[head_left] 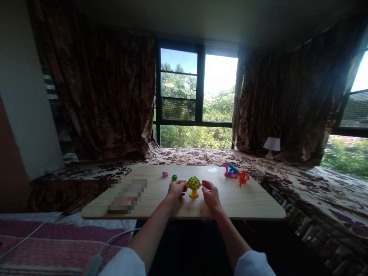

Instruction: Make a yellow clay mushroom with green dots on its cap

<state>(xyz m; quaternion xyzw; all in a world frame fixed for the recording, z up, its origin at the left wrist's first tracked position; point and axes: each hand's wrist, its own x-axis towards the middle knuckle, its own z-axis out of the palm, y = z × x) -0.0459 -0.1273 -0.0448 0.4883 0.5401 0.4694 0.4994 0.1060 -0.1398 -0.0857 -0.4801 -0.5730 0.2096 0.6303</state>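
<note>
A small toy tree (194,186) with a yellow trunk and base and a rounded green-and-yellow knobbly top stands upright on the wooden table (161,209). At its left side is my left hand (176,190), fingers loosely curved and apart; I cannot tell whether the fingertips touch the toy. My right hand (212,194) hovers to the right of it with a small gap, fingers bent and holding nothing. Behind my left hand sits a little green figure (174,177), and farther left lies a small pink one (165,174).
Pink, blue and orange-red toys (243,176) are bunched at the table's back right, near a white paper piece (212,170). A blurred-out flat object (126,197) lies on the left. A white lamp (271,145) stands on the patterned ledge beyond; a cable (115,237) crosses the striped bedding.
</note>
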